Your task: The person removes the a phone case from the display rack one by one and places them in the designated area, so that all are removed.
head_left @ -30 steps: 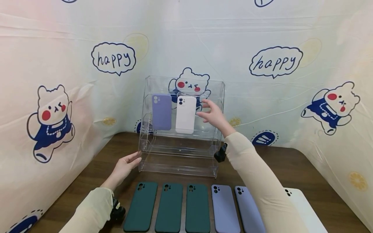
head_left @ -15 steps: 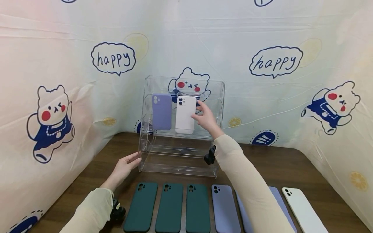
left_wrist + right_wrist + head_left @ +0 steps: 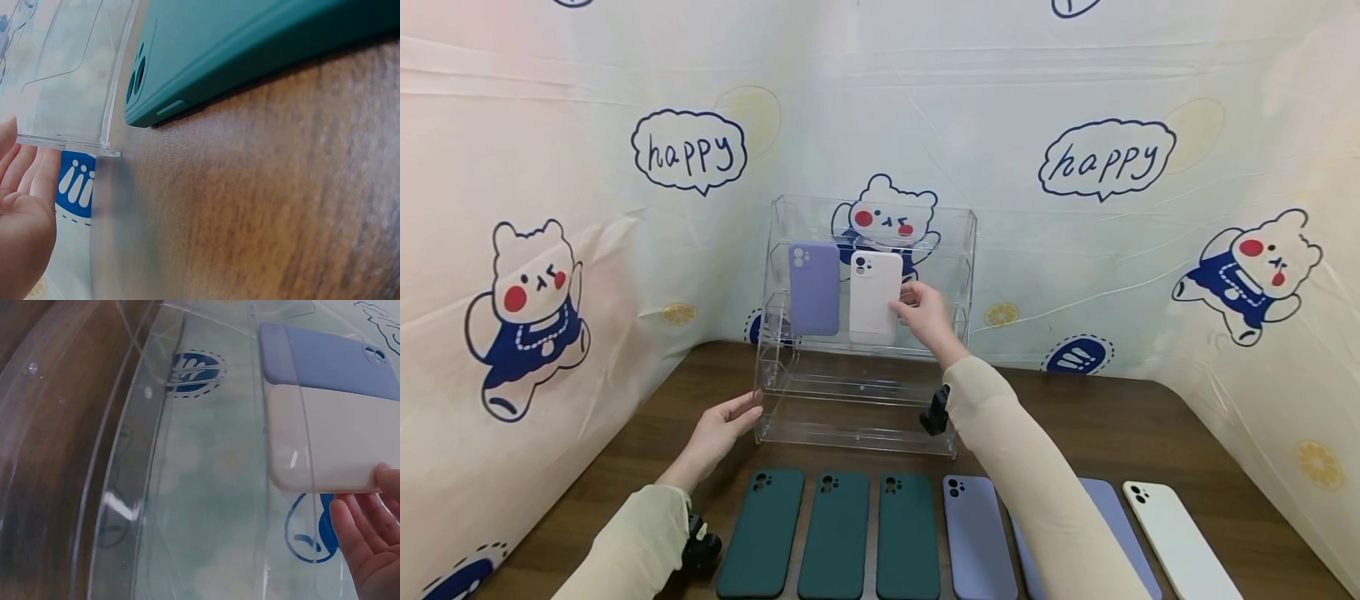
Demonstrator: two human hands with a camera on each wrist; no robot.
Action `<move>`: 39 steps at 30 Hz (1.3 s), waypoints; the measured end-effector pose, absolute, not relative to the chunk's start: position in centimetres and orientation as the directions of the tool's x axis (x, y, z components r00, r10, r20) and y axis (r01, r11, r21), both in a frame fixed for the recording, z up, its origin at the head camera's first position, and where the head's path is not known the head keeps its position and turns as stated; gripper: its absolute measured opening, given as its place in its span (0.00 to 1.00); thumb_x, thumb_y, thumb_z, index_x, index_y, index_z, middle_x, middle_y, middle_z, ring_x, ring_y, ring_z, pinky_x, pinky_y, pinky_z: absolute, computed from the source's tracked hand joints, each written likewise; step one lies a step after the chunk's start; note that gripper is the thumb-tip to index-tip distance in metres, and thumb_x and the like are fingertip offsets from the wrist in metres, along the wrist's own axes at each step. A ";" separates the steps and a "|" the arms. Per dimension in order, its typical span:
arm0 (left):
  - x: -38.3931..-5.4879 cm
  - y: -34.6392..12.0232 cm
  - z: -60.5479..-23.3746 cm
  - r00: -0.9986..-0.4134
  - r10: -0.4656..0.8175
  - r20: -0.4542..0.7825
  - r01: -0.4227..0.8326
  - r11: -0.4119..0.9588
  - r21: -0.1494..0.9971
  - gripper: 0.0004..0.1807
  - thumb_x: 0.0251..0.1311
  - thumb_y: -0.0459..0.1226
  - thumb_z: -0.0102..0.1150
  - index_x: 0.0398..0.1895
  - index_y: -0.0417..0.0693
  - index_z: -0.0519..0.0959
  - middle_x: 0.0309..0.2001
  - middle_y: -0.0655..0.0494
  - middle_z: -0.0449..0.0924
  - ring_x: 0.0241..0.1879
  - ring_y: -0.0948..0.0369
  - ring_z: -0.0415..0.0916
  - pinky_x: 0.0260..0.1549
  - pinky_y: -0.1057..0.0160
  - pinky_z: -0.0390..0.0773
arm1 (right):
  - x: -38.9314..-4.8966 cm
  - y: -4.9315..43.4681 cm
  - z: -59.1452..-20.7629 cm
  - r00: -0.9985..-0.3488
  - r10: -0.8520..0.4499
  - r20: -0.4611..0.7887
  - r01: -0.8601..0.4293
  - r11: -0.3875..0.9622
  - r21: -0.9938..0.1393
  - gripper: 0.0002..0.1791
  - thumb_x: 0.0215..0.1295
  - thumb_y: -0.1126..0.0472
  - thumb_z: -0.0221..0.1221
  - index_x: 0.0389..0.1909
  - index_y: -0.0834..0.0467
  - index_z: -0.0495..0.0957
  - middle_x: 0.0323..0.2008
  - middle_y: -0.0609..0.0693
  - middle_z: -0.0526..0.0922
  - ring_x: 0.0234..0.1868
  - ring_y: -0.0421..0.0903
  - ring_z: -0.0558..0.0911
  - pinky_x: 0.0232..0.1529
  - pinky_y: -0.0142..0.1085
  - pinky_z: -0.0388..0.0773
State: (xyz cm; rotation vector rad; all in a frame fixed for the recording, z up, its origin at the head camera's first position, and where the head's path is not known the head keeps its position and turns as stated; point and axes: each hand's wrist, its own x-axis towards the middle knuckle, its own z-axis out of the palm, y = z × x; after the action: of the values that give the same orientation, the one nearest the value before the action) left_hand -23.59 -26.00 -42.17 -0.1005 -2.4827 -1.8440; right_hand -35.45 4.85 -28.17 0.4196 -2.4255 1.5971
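In the head view, a clear tiered display stand point(image 3: 859, 436) stands at the back of the wooden table. My right hand point(image 3: 928, 317) pinches the right edge of a white phone case point(image 3: 872, 292) standing in an upper tier. In the right wrist view, the thumb lies on the face of that white case point(image 3: 331, 437) and the fingers are behind it. Left of it in the same tier is an upright purple phone case point(image 3: 814, 290). My left hand point(image 3: 718, 429) holds the stand's left side low down, the side panel point(image 3: 59, 94) lying between thumb and fingers in the left wrist view.
Along the table front lie several phone cases in a row: green ones point(image 3: 832, 533) at left, purple ones point(image 3: 979, 537) in the middle, partly under my right forearm, and a white one point(image 3: 1180, 542) at right. A printed cloth point(image 3: 880, 100) hangs behind and around the table.
My right hand came in from the right to the white phone case on the stand, then took its edge; the case has shifted slightly. My left hand stays on the stand.
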 end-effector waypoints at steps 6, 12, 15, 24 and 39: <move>-23.6 -26.1 -42.3 -0.997 0.025 0.072 0.076 0.282 0.957 0.31 0.66 0.42 0.50 0.68 0.36 0.56 0.66 0.43 0.58 0.62 0.50 0.60 0.56 0.56 0.65 | -35.4 4.9 -28.7 -0.938 -0.123 0.325 -0.348 0.325 -0.879 0.10 0.61 0.66 0.59 0.43 0.64 0.76 0.39 0.59 0.80 0.39 0.50 0.80 0.36 0.35 0.81; -23.8 -26.1 -42.4 -0.997 0.028 0.073 0.078 0.282 0.956 0.32 0.66 0.43 0.50 0.68 0.36 0.56 0.66 0.43 0.58 0.62 0.50 0.60 0.56 0.56 0.65 | -35.1 5.0 -28.4 -0.920 -0.116 0.373 -0.390 0.321 -0.863 0.09 0.61 0.67 0.59 0.42 0.64 0.76 0.38 0.57 0.80 0.38 0.50 0.80 0.35 0.34 0.81; -23.8 -26.1 -42.5 -0.997 0.026 0.075 0.079 0.276 0.958 0.32 0.66 0.42 0.50 0.67 0.36 0.56 0.66 0.43 0.58 0.62 0.50 0.60 0.55 0.57 0.66 | -34.8 5.3 -27.8 -0.905 -0.104 0.412 -0.423 0.315 -0.850 0.08 0.61 0.67 0.59 0.41 0.63 0.77 0.37 0.57 0.80 0.37 0.49 0.80 0.35 0.34 0.81; -23.6 -26.1 -42.3 -0.996 0.033 0.079 0.085 0.276 0.957 0.31 0.67 0.42 0.49 0.68 0.35 0.56 0.66 0.42 0.58 0.62 0.50 0.59 0.56 0.56 0.65 | -33.5 8.2 -25.0 -0.896 -0.110 0.430 -0.443 0.193 -0.875 0.14 0.62 0.67 0.58 0.48 0.65 0.75 0.40 0.59 0.79 0.40 0.51 0.80 0.37 0.35 0.80; -23.6 -26.0 -42.2 -0.997 0.026 0.068 0.072 0.272 0.960 0.30 0.67 0.41 0.49 0.68 0.35 0.56 0.66 0.43 0.58 0.62 0.49 0.60 0.55 0.58 0.66 | -32.1 16.6 -25.0 -0.898 -0.074 0.434 -0.440 0.140 -0.887 0.21 0.65 0.64 0.55 0.57 0.68 0.69 0.43 0.58 0.76 0.37 0.44 0.81 0.41 0.36 0.80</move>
State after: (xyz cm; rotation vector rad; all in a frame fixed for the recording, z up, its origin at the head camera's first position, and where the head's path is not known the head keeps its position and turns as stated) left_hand -23.60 -26.02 -42.24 -0.0963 -2.4747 -1.8702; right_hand -32.13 16.57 -25.04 0.5003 -2.1348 1.8227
